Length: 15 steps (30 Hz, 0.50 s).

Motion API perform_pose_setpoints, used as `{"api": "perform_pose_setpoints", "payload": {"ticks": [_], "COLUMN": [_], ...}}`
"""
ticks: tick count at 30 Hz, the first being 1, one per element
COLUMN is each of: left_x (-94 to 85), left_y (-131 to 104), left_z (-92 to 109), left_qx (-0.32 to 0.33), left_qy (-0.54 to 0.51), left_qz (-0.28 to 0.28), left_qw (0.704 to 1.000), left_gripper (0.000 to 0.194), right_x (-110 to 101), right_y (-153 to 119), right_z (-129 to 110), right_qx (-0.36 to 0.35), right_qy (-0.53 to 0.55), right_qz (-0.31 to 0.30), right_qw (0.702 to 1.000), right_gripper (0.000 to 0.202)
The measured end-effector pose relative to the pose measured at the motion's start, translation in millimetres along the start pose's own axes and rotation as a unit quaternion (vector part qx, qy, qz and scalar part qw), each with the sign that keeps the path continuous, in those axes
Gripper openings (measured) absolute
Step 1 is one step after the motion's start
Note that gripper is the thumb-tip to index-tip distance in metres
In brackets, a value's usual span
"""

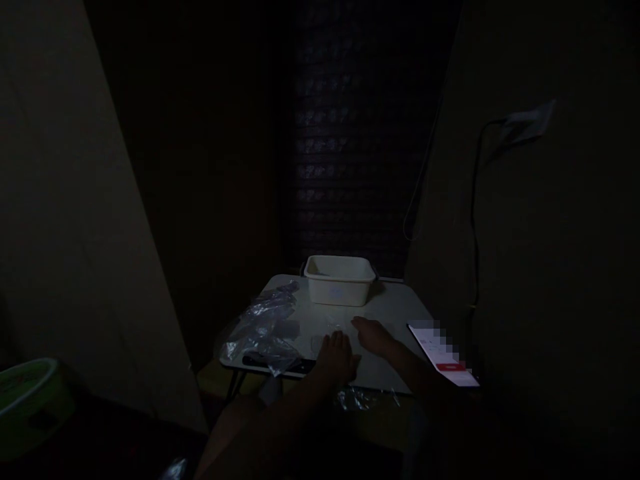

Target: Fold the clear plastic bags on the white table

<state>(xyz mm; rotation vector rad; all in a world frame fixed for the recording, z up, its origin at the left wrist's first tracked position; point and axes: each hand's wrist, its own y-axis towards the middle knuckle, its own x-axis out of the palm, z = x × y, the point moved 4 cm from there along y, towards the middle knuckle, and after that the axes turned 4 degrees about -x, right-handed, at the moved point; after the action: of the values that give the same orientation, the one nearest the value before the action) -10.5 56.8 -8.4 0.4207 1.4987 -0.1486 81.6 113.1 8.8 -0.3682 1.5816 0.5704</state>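
The scene is very dark. My left hand (337,358) lies on the near part of a small white table (393,310), its fingers stretched forward and its thumb out to the right. Under and ahead of those fingertips is a faint clear sheet, seemingly plastic (317,343). Just right of it, my right hand (373,335) has its fingers drawn together, pointing left; anything between them is too dim to make out. Crumpled clear plastic bags (265,320) cover the table's left side. A long dark object (303,366) lies along the near edge, partly under the plastic.
A white plastic tub (340,291) stands at the back of the table. At the right edge lies a lit screen (443,353). More clear plastic (357,399) hangs by the near edge. A green basin (35,407) is at lower left. A cable (474,220) runs down the right wall.
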Motion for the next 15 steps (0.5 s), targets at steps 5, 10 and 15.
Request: {"api": "perform_pose_setpoints", "payload": {"ticks": [5, 10, 15], "left_x": [-0.6, -3.3, -1.6], "left_y": [13, 24, 39], "left_z": [1, 0, -9], "left_qx": [-0.033, -0.075, -0.106], "left_qy": [0.011, 0.014, 0.003], "left_qz": [-0.014, -0.014, -0.007], "left_qw": [0.999, 0.997, 0.994], "left_gripper": [0.046, 0.048, 0.048], "right_x": [8, 10, 3], "right_y": [-34, -43, -44], "right_z": [-23, -28, -26], "right_qx": [-0.069, -0.087, -0.082], "right_qy": [-0.030, -0.022, 0.005], "right_qz": [0.010, -0.001, 0.013], "right_qw": [0.997, 0.996, 0.997], "right_gripper": [0.038, 0.040, 0.043]}}
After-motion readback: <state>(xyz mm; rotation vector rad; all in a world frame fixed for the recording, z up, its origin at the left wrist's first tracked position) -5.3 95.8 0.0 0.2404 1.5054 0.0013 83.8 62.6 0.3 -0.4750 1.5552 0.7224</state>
